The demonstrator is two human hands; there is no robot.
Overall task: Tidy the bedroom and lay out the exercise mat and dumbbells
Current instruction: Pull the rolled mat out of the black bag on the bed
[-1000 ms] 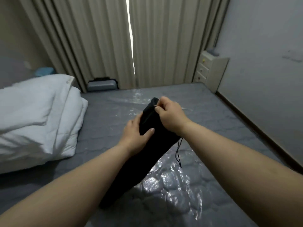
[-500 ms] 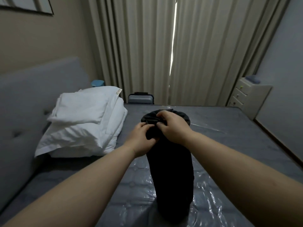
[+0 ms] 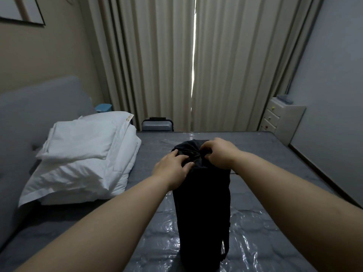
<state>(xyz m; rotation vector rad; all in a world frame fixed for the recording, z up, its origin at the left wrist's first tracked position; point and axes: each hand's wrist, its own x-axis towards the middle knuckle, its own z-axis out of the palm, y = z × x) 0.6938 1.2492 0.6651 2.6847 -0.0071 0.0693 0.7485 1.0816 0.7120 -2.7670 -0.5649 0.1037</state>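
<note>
A long black drawstring bag (image 3: 202, 209) stands upright on the grey mattress (image 3: 275, 173), which is wrapped in clear plastic. Its gathered mouth is at the top. My left hand (image 3: 172, 169) grips the fabric on the left side of that mouth. My right hand (image 3: 220, 153) pinches the puckered fabric on the right side. What the bag holds is hidden. No dumbbells are in view.
A folded white duvet and pillow (image 3: 84, 154) lie at the left by the grey headboard (image 3: 39, 107). Beyond the bed stand a grey suitcase (image 3: 157, 125), closed beige curtains (image 3: 196, 61) and a white drawer unit (image 3: 282, 119) at the right wall.
The bag went from lying tilted in my hands to standing upright on the mattress. Both hands moved onto its gathered top, and my view lifted toward the curtains.
</note>
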